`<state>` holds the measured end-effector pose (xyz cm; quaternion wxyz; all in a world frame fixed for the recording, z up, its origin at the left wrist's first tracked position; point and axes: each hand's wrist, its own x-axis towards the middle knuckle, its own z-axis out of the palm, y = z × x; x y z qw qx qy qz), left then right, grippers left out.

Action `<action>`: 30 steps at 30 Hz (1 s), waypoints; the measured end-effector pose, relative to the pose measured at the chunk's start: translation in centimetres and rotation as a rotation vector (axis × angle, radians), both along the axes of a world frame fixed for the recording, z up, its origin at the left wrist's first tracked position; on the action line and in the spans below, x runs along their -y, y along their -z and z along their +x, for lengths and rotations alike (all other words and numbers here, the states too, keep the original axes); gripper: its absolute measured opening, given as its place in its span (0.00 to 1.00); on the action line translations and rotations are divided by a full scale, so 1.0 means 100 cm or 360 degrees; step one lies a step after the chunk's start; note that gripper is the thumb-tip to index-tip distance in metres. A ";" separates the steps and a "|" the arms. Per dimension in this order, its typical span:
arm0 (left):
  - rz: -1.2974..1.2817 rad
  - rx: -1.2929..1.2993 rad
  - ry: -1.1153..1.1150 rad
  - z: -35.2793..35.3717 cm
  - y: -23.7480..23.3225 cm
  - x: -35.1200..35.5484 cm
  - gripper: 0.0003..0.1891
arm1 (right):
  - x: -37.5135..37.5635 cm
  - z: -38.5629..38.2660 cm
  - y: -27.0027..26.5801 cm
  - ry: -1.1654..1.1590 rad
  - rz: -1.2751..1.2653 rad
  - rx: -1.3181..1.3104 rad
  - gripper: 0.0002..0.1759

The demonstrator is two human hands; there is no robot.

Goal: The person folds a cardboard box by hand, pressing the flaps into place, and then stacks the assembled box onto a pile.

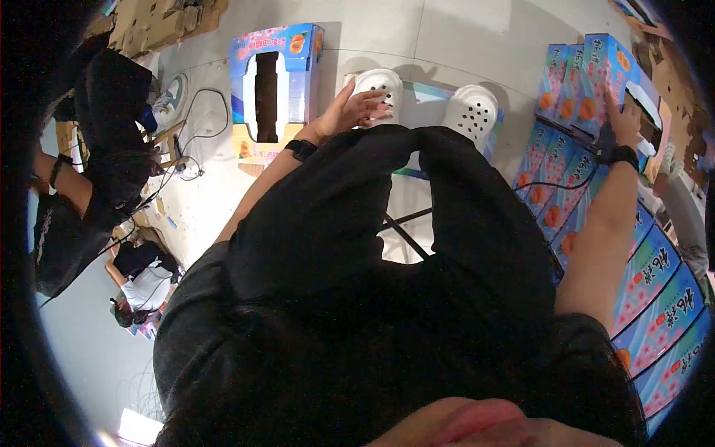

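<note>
My left hand point(351, 110) is open above my left knee, in front of a white clog point(380, 88). Its fingers are apart and hold nothing. To its left, a blue and pink printed cardboard box point(300, 82) stands on the floor, a long dark opening in its face. Over on the right, my right hand point(623, 123) grips the near end of another printed cardboard box point(598, 63), which lies on top of a stack of similar boxes point(555, 175). Part of that hand's grip is hidden by the box.
Several more boxes point(659, 290) line my right side. A black cable point(555, 185) crosses the stack. My feet rest on a flat printed board point(426, 97). At left are a person's dark-clothed leg point(112, 97), loose cables point(201, 91) and another person farther off point(145, 287). Brown cardboard point(160, 26) lies behind.
</note>
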<state>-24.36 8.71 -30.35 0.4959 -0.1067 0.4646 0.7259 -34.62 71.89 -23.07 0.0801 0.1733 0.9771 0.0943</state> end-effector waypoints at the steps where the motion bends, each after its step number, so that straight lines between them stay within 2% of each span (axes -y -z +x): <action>1: 0.0023 0.0004 -0.0016 0.000 0.001 0.001 0.50 | -0.012 -0.003 0.005 -0.0053 -0.0027 0.0011 0.58; 3: 0.0082 0.0014 -0.0047 0.002 0.003 0.001 0.51 | -0.032 -0.015 0.011 -0.0194 0.0085 0.0102 0.57; 6: 0.0138 0.0092 -0.0085 0.001 0.003 0.001 0.50 | 0.014 -0.018 -0.016 -0.0097 -0.0291 0.0218 0.53; 9: 0.0035 0.0015 -0.0116 0.006 -0.009 -0.001 0.50 | 0.004 -0.005 0.016 -0.0335 -0.0473 -0.0437 0.50; 12: -0.0007 0.0026 -0.0105 0.008 -0.004 0.000 0.50 | 0.000 -0.008 0.014 -0.0066 -0.0562 -0.0173 0.52; 15: 0.0060 0.0038 -0.0088 0.006 0.002 0.000 0.51 | 0.006 -0.003 0.010 -0.0130 -0.0457 -0.0257 0.58; 18: 0.0094 0.0179 -0.0172 0.004 -0.006 0.000 0.52 | -0.003 0.003 0.018 -0.0108 -0.0498 -0.0274 0.58; 21: 0.0122 0.0177 -0.0171 0.005 -0.005 0.003 0.53 | 0.010 -0.001 0.003 0.0102 -0.0350 0.0129 0.58; 24: 0.0158 0.0247 -0.0270 0.006 -0.007 0.004 0.54 | 0.015 -0.007 0.018 0.0177 0.0192 0.0138 0.54; 27: 0.0183 0.0172 -0.0261 0.003 0.009 0.024 0.53 | 0.090 0.006 0.008 -0.0630 0.0447 -0.0555 0.49; 28: -0.0145 0.0060 -0.0381 0.002 0.006 0.026 0.52 | 0.114 0.005 0.011 -0.0746 0.0136 -0.0566 0.47; 29: -0.0147 0.0029 -0.0526 0.000 0.015 0.044 0.45 | 0.140 0.006 0.015 -0.0855 -0.0176 -0.0573 0.45; 30: -0.0491 -0.0004 -0.0727 -0.002 0.029 0.058 0.38 | 0.172 0.017 0.016 -0.0943 -0.0366 -0.0497 0.45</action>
